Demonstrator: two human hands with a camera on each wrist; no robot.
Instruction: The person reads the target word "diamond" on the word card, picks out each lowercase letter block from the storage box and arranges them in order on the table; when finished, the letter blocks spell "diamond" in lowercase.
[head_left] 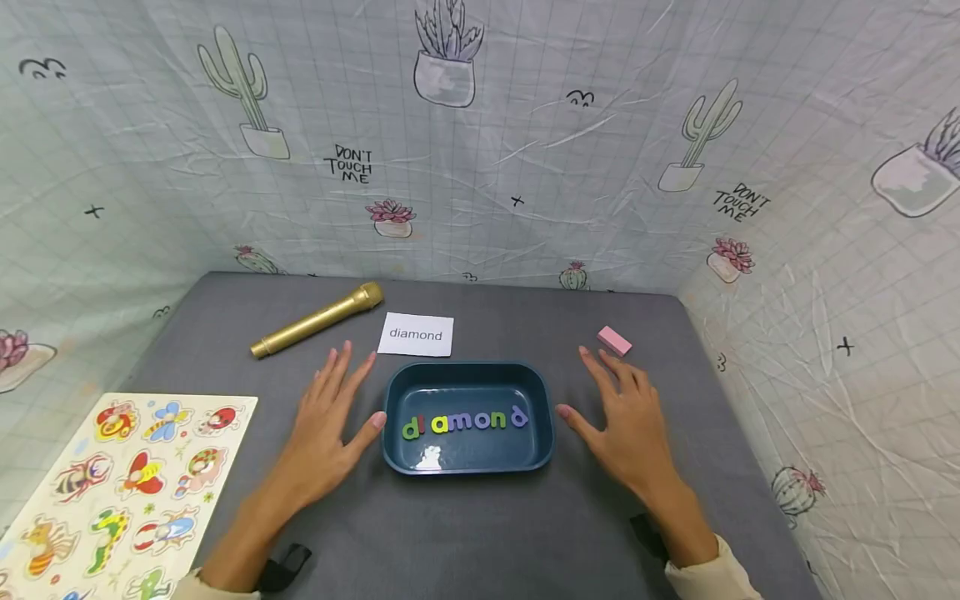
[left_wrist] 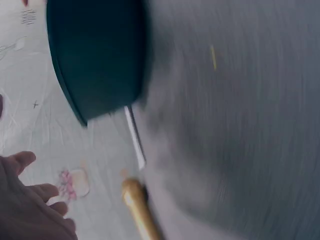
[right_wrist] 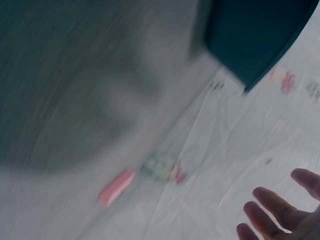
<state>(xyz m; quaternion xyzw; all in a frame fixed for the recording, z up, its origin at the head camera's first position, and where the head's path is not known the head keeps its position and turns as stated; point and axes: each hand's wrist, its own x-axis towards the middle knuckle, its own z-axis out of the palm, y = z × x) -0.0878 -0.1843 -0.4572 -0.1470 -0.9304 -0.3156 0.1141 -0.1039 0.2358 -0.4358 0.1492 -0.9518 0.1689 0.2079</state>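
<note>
A dark blue tray (head_left: 468, 460) sits mid-table with several coloured plastic letters (head_left: 465, 422) inside, lined up to read "diamond"; the last d is slightly tilted. My left hand (head_left: 322, 429) hovers by the tray's left side, fingers spread and holding nothing. Its thumb tip comes close to the rim; whether they touch, I cannot tell. To the right of the tray is my right hand (head_left: 626, 425), also empty with fingers apart. Behind the tray lies a white card (head_left: 416, 335) printed "diamond". Both wrist views show the tray's outer wall (left_wrist: 95, 55) from low down.
A gold microphone (head_left: 317, 320) lies at the back left. Beyond my right fingertips is a pink eraser-like block (head_left: 614, 340). At the front left sits an insect picture board (head_left: 135, 492). Patterned cloth (head_left: 480, 192) hangs round the grey table (head_left: 480, 533).
</note>
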